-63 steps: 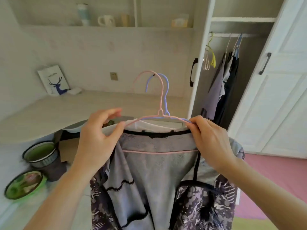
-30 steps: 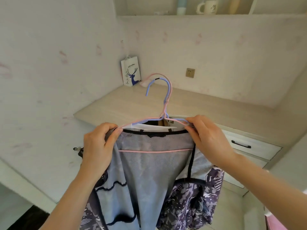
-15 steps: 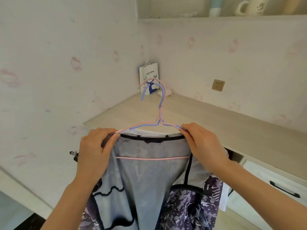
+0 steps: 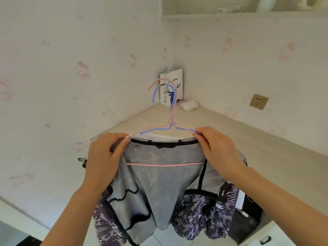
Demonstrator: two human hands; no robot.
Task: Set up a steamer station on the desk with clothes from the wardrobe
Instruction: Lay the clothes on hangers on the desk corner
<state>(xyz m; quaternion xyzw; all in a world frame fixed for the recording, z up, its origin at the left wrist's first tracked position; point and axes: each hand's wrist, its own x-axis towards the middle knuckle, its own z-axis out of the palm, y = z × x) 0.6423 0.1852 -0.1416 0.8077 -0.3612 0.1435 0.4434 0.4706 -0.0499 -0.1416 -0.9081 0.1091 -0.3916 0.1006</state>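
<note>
A grey mesh-lined jacket (image 4: 163, 183) with a purple patterned outside hangs open on a pink hanger (image 4: 165, 164), with a blue hanger (image 4: 156, 129) and a white garment behind it. My left hand (image 4: 104, 157) pinches the left shoulder of the hangers and jacket. At the right shoulder, my right hand (image 4: 218, 150) grips the same way. I hold the clothes up in front of the light wooden desk (image 4: 239, 137), over its left end. The hanger hooks point up toward the corner.
A white paper bag with a blue deer (image 4: 171, 89) and a small white object (image 4: 189, 105) sit in the desk's far corner. A wall socket (image 4: 258, 101) is on the right wall. A shelf (image 4: 248, 14) runs above. A drawer handle (image 4: 265, 240) shows at the bottom right.
The view has swung left from the wardrobe to the desk corner. Both hands kept their grip on the hangers, and the clothes now hang closer to the desk.
</note>
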